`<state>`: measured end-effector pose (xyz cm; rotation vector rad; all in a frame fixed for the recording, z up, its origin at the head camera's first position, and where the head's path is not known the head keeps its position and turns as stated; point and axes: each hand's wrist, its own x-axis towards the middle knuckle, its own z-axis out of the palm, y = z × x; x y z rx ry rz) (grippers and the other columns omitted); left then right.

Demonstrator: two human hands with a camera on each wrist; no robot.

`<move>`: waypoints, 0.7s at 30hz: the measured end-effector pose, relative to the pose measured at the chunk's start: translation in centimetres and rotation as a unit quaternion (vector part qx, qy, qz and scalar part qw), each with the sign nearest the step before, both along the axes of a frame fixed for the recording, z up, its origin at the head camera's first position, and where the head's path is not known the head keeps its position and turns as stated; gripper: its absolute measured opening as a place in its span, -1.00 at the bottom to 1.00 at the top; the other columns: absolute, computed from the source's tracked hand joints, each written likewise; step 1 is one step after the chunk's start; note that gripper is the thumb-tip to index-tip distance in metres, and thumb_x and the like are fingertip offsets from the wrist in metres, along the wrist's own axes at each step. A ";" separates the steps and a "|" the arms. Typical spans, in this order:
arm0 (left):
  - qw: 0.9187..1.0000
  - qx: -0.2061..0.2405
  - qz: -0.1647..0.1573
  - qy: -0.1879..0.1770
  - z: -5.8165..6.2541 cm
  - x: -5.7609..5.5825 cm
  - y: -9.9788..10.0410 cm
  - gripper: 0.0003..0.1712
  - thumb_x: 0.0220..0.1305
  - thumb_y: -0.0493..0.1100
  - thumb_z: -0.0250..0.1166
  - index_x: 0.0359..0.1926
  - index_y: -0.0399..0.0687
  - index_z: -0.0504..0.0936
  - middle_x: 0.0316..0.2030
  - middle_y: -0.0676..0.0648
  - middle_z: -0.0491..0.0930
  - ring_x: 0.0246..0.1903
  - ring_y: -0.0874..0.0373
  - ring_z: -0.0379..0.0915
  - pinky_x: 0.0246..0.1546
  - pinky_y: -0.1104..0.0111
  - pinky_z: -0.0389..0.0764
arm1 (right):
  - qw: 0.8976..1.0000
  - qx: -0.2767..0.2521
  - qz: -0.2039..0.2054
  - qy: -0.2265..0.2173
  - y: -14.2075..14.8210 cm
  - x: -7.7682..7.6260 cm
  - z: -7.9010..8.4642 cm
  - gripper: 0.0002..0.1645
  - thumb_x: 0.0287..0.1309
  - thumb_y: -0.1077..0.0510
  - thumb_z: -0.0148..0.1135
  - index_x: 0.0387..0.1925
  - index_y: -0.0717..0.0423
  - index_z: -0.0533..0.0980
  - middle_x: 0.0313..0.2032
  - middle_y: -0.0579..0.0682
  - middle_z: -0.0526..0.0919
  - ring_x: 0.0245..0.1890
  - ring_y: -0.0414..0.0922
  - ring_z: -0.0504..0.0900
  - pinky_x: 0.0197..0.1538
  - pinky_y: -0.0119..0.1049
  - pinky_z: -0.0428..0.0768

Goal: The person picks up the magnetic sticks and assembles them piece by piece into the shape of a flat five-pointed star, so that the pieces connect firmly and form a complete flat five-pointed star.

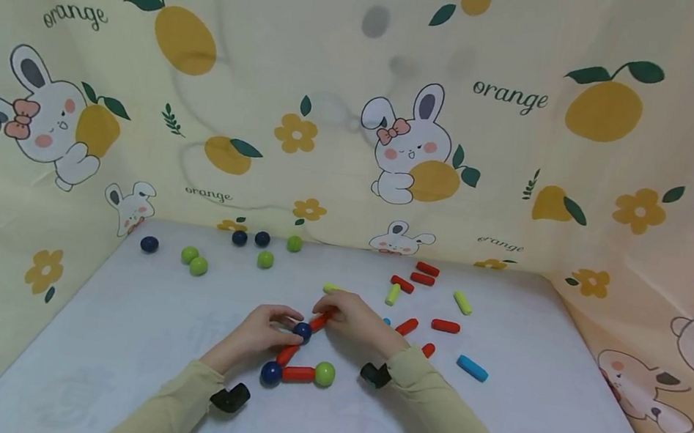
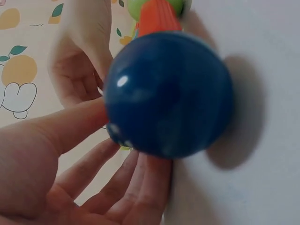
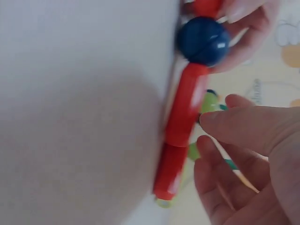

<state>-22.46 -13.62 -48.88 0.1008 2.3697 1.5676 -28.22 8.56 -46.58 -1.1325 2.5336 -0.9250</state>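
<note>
In the head view my left hand [image 1: 257, 337] holds a dark blue ball [image 1: 302, 332] between thumb and fingers. The ball joins two red rods. One red rod [image 1: 287, 354] runs down to a second blue ball [image 1: 271, 374], and a further red rod [image 1: 299, 374] links that to a green ball [image 1: 325, 374]. The other red rod [image 3: 187, 105] extends from the held ball towards my right hand [image 1: 359, 322]. In the right wrist view the right fingers curl loosely beside this rod, thumb tip close to its edge. The nearer blue ball [image 2: 168, 96] largely hides the held one in the left wrist view.
Loose blue balls [image 1: 149, 244] and green balls [image 1: 198, 266] lie at the back left. Red rods [image 1: 445, 326], yellow-green rods [image 1: 462, 303] and a blue rod [image 1: 472, 368] are scattered to the right. A printed cloth backdrop [image 1: 336, 104] surrounds the white table [image 1: 120, 362].
</note>
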 end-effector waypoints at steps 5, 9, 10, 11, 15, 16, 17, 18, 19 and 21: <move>1.000 -0.022 -0.014 -0.004 0.7 -0.7 0.1 -0.55 0.09 -0.11 0.45 0.00 -0.15 0.62 -0.23 -0.08 0.62 -0.35 0.11 0.55 -0.33 0.32 0.63 | 0.999 -0.035 -0.022 -0.029 1.1 1.5 0.5 -0.72 0.20 0.31 0.23 -0.03 0.12 0.57 -0.12 -0.08 0.63 -0.15 -0.17 0.54 -0.06 -0.32 0.55; 0.998 -0.056 -0.017 0.008 1.2 -1.8 0.4 -0.58 0.09 -0.05 0.45 -0.07 -0.16 0.65 -0.29 -0.05 0.61 -0.37 0.11 0.54 -0.35 0.33 0.64 | 0.996 -0.044 -0.028 -0.075 1.8 3.8 0.5 -0.80 0.21 0.17 0.27 -0.13 0.11 0.59 -0.25 -0.13 0.63 -0.27 -0.16 0.55 -0.19 -0.34 0.58; 0.998 -0.066 -0.018 0.011 1.2 -2.1 0.5 -0.59 0.08 -0.03 0.46 -0.08 -0.15 0.66 -0.30 -0.04 0.61 -0.37 0.12 0.54 -0.36 0.33 0.64 | 0.995 -0.043 -0.029 -0.091 1.9 4.5 0.4 -0.82 0.20 0.13 0.29 -0.16 0.07 0.59 -0.28 -0.15 0.62 -0.29 -0.16 0.55 -0.21 -0.34 0.57; 0.997 -0.075 -0.019 0.013 1.2 -2.3 0.6 -0.60 0.08 -0.02 0.46 -0.10 -0.13 0.67 -0.31 -0.03 0.61 -0.37 0.12 0.53 -0.36 0.34 0.64 | 0.993 -0.042 -0.029 -0.103 1.9 5.0 0.3 -0.82 0.19 0.08 0.30 -0.19 0.04 0.59 -0.31 -0.17 0.62 -0.30 -0.16 0.56 -0.22 -0.33 0.57; 0.994 -0.098 -0.036 0.023 1.2 -2.8 1.1 -0.66 0.08 -0.03 0.46 -0.16 -0.11 0.68 -0.36 0.00 0.62 -0.39 0.13 0.53 -0.36 0.35 0.61 | 0.987 -0.042 -0.038 -0.150 1.7 7.0 -0.5 -0.82 0.14 -0.03 0.34 -0.26 -0.09 0.58 -0.36 -0.19 0.62 -0.34 -0.17 0.55 -0.26 -0.32 0.56; 0.994 -0.101 -0.042 0.025 1.2 -2.8 1.2 -0.67 0.07 -0.04 0.46 -0.17 -0.11 0.68 -0.37 0.00 0.62 -0.39 0.13 0.53 -0.36 0.35 0.60 | 0.986 -0.043 -0.042 -0.156 1.7 7.4 -0.6 -0.82 0.13 -0.03 0.35 -0.26 -0.10 0.58 -0.37 -0.19 0.62 -0.35 -0.18 0.55 -0.27 -0.32 0.56; 0.993 -0.104 -0.046 0.027 1.2 -2.7 1.3 -0.68 0.07 -0.05 0.46 -0.18 -0.11 0.68 -0.38 0.01 0.63 -0.39 0.13 0.53 -0.36 0.35 0.60 | 0.985 -0.044 -0.046 -0.159 1.6 7.7 -0.7 -0.83 0.13 -0.02 0.35 -0.26 -0.10 0.58 -0.37 -0.19 0.62 -0.35 -0.18 0.55 -0.27 -0.32 0.56; 0.993 -0.106 -0.050 0.027 1.2 -2.7 1.4 -0.69 0.07 -0.06 0.46 -0.19 -0.11 0.68 -0.39 0.01 0.63 -0.39 0.13 0.52 -0.35 0.34 0.59 | 0.984 -0.046 -0.052 -0.162 1.7 8.0 -0.8 -0.83 0.12 -0.01 0.36 -0.26 -0.10 0.58 -0.37 -0.18 0.62 -0.36 -0.18 0.55 -0.28 -0.33 0.56; 0.992 -0.109 -0.056 0.031 1.3 -2.6 1.5 -0.69 0.07 -0.07 0.46 -0.18 -0.12 0.68 -0.40 0.02 0.63 -0.39 0.14 0.52 -0.35 0.34 0.58 | 0.984 -0.046 -0.057 -0.163 1.7 8.2 -0.8 -0.82 0.11 -0.01 0.37 -0.26 -0.10 0.58 -0.38 -0.18 0.62 -0.37 -0.18 0.55 -0.28 -0.33 0.56; 0.992 -0.111 -0.059 0.032 1.4 -2.4 1.6 -0.68 0.07 -0.07 0.46 -0.18 -0.12 0.68 -0.40 0.02 0.63 -0.39 0.14 0.51 -0.34 0.34 0.58 | 0.983 -0.045 -0.067 -0.162 1.9 8.6 -0.7 -0.82 0.11 0.01 0.37 -0.26 -0.09 0.58 -0.37 -0.18 0.61 -0.36 -0.18 0.55 -0.28 -0.33 0.56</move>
